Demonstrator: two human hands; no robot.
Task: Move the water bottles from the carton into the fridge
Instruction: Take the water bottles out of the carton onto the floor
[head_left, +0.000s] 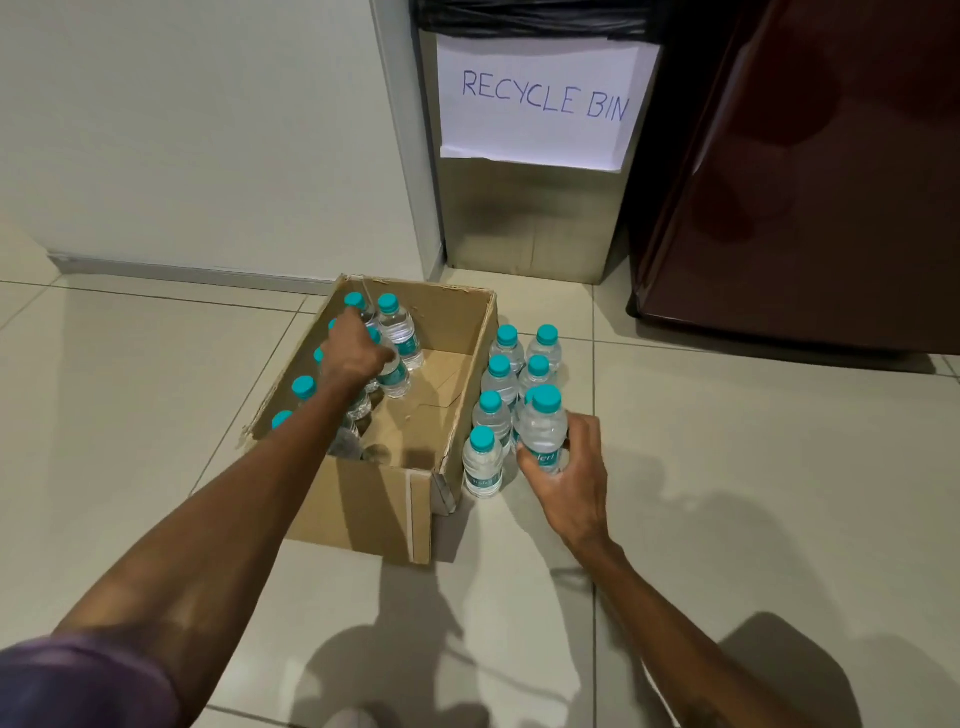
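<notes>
An open cardboard carton (363, 499) sits on the tiled floor with several small clear water bottles with teal caps along its left side. My left hand (356, 353) reaches into the carton and is closed around one bottle (393, 374) there. To the right of the carton, several bottles (501, 374) stand in two rows on the floor. My right hand (571, 467) grips a bottle (543, 431) at the near end of those rows. The dark maroon fridge (810, 182) stands at the right with its door closed.
A steel bin (530, 218) with a paper sign reading RECYCLE BIN stands behind the carton, between the white wall (197, 130) and the fridge. Light floor tiles spread out to the left, right and in front.
</notes>
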